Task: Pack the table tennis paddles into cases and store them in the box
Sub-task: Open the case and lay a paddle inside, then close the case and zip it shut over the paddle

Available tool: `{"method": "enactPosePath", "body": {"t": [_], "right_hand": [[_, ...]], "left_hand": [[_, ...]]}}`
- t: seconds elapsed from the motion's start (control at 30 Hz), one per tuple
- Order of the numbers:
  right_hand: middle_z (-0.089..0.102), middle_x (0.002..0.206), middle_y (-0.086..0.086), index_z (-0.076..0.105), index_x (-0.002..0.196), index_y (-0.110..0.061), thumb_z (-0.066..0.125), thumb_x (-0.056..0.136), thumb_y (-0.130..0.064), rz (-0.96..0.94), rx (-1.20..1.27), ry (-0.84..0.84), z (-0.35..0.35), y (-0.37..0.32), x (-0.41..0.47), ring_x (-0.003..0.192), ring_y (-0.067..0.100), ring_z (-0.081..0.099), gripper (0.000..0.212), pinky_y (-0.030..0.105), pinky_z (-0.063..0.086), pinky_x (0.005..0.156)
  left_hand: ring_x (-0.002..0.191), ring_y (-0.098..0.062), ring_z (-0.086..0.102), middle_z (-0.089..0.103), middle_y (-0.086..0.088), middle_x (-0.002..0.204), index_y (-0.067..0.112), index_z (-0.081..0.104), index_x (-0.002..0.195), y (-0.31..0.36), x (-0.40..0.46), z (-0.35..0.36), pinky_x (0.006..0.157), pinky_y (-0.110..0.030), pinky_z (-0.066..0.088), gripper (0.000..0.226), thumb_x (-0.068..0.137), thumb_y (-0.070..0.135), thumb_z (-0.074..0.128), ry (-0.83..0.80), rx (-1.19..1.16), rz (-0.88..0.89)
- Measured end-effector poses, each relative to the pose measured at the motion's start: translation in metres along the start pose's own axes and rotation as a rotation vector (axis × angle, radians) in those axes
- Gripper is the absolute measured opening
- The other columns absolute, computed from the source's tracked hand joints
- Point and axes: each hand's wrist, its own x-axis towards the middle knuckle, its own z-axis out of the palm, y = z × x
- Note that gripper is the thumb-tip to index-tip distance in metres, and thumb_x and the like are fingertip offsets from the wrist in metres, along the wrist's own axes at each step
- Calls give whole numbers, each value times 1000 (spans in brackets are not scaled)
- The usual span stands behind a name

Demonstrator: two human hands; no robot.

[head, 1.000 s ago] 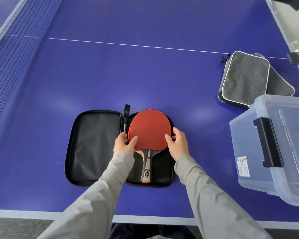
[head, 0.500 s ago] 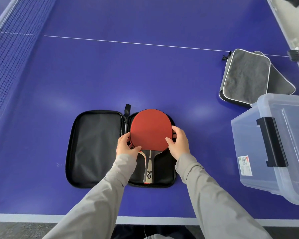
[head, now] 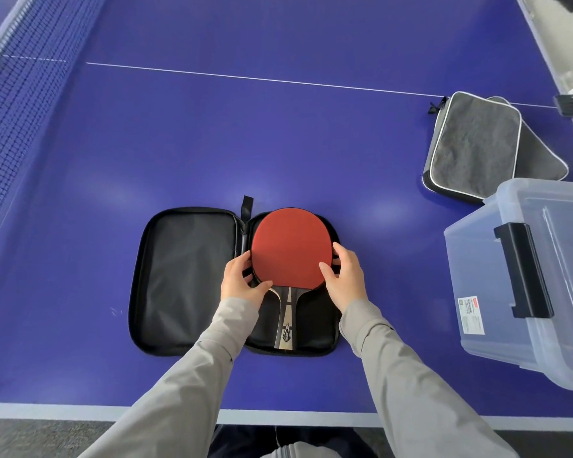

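Note:
A black zip case (head: 186,279) lies open flat on the blue table. A red-faced paddle (head: 290,246) rests in its right half, handle pointing toward me. The edge of a second paddle shows beneath it. My left hand (head: 242,282) grips the blade's lower left edge. My right hand (head: 344,279) grips the blade's lower right edge. A clear plastic box (head: 536,279) with a black latch stands at the right.
A grey case with white piping (head: 473,147) lies at the back right, on top of another grey case (head: 540,160). The net (head: 24,77) runs along the left. The table's near edge (head: 47,411) is close to my body.
The paddle and both hands have shifted very slightly within the case's right half. Otherwise the scene is the same.

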Motion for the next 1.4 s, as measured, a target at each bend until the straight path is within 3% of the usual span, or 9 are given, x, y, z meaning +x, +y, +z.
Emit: {"method": "enactPosePath", "body": {"t": [0.17, 0.37, 0.5, 0.63, 0.77, 0.9, 1.07, 1.2, 1.4], "right_hand": [[44, 135, 6, 41, 139, -11, 55, 94, -22, -38, -106, 82, -13, 24, -16, 126, 23, 42, 49, 37, 39, 103], [21, 156, 1, 31, 146, -20, 44, 98, -35, -31, -597, 8, -22, 67, -49, 146, 18, 13, 52, 39, 20, 111], [1, 160, -2, 13, 151, -22, 36, 99, -35, -33, -751, -88, -23, 78, -58, 148, 16, -2, 57, 38, 17, 116], [-4, 160, -2, 7, 151, -22, 36, 99, -35, -34, -801, -96, -24, 76, -59, 148, 17, -4, 61, 37, 17, 117], [-5, 160, -2, 6, 151, -23, 35, 99, -35, -29, -811, -111, -26, 73, -61, 148, 16, -5, 61, 36, 16, 117], [9, 160, -1, 18, 149, -23, 37, 100, -32, -8, -624, -64, -33, 55, -59, 147, 15, 5, 54, 35, 17, 116], [42, 142, -3, 51, 130, -20, 47, 98, -26, -97, -10, 80, -43, 4, -62, 137, 13, 33, 33, 34, 24, 115], [55, 126, -1, 62, 112, -19, 49, 96, -27, -66, 378, 57, -43, -34, -62, 122, 12, 49, 21, 29, 37, 106], [57, 112, 2, 52, 116, -10, 67, 85, -22, 50, 234, 38, -32, -29, -50, 100, 14, 53, 37, 24, 39, 85]], "left_hand": [[123, -20, 44, 44, -2, 131, 13, 50, 131, -5, -6, -51, 108, -35, 34, 62, 75, 19, 76, 262, 362, 146], [128, -35, 30, 38, -11, 139, 11, 44, 134, -45, -18, -138, 106, -50, 24, 69, 76, 36, 74, 534, 599, -155], [129, -33, 28, 37, -9, 139, 11, 52, 126, -65, -33, -156, 109, -48, 22, 55, 82, 38, 69, 436, 569, -231], [130, -29, 37, 43, -11, 139, 8, 52, 128, -62, -45, -157, 109, -44, 29, 47, 84, 13, 67, 375, 362, -125], [100, -11, 62, 61, -5, 120, 31, 53, 120, -24, -75, -156, 82, -16, 52, 55, 86, -12, 52, 324, -98, 14], [106, -6, 62, 67, 6, 115, 35, 54, 120, 22, -115, -119, 82, -16, 52, 72, 77, -23, 52, 201, -74, 242], [98, 4, 58, 62, 22, 114, 36, 52, 122, 47, -141, -45, 79, -10, 48, 69, 62, 2, 55, 33, 222, 515], [97, -10, 59, 62, 8, 123, 18, 64, 118, 46, -140, 1, 72, -24, 55, 63, 57, 4, 63, -97, 456, 669], [92, -23, 66, 66, 2, 119, 13, 66, 115, 31, -128, 23, 74, -35, 55, 57, 59, 19, 78, -200, 600, 717]]}}
